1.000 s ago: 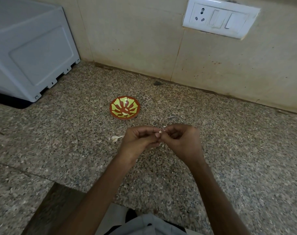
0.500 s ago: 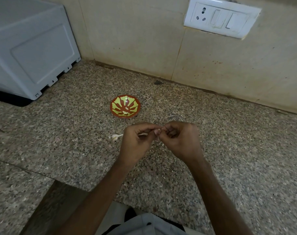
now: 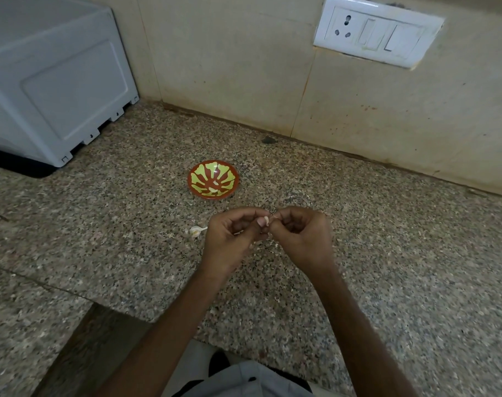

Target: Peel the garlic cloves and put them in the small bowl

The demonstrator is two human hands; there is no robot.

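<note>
Granite countertop (image 3: 129, 224), speckled grey, is stretching under a person's two hands, which are meeting just above it. The left hand (image 3: 232, 239) and the right hand (image 3: 301, 239) are both pinching a garlic clove (image 3: 267, 221) between curled fingertips, and the clove is showing only as a pale sliver between them. The small bowl (image 3: 204, 179), red-brown with a yellow-green pattern, is sitting on the stone beyond the hands, near them but apart, with a few pale pieces (image 3: 214, 189) lying inside. A loose garlic scrap (image 3: 196, 231) is lying on the counter just beside the left hand. A white appliance (image 3: 57, 81) is standing at far left, and a white socket plate (image 3: 375, 35) is showing on the tiled wall (image 3: 229, 67).
</note>
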